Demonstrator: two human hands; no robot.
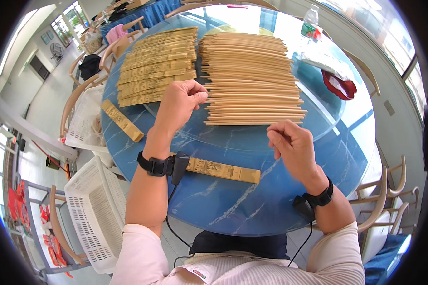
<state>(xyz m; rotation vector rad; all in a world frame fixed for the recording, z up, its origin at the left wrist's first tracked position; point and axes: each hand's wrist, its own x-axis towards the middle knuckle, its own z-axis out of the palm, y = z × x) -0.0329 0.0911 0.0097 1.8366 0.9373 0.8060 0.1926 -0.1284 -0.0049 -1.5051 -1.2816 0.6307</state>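
Many pale wooden chopsticks (252, 71) lie side by side in a wide bed on the blue round table. My left hand (183, 99) is at their left ends, thumb and forefinger pinched together; whether a chopstick end sits in the pinch cannot be made out. Just below their right ends, my right hand (292, 145) hovers with curled fingers and nothing visible in them. Overlapping brown paper chopstick sleeves (157, 64) with dark print fill the table's left side. One single sleeve (223, 170) lies in front of me, partly behind my left wrist; another sleeve (122, 120) lies slanted at the left.
A clear plastic bottle (310, 21) stands at the far right, near a white packet (325, 64) and a dark red item (340, 85). White plastic baskets (92, 209) stand left of the blue table (209, 204). Wooden chairs surround it. Cables hang from both wrist straps.
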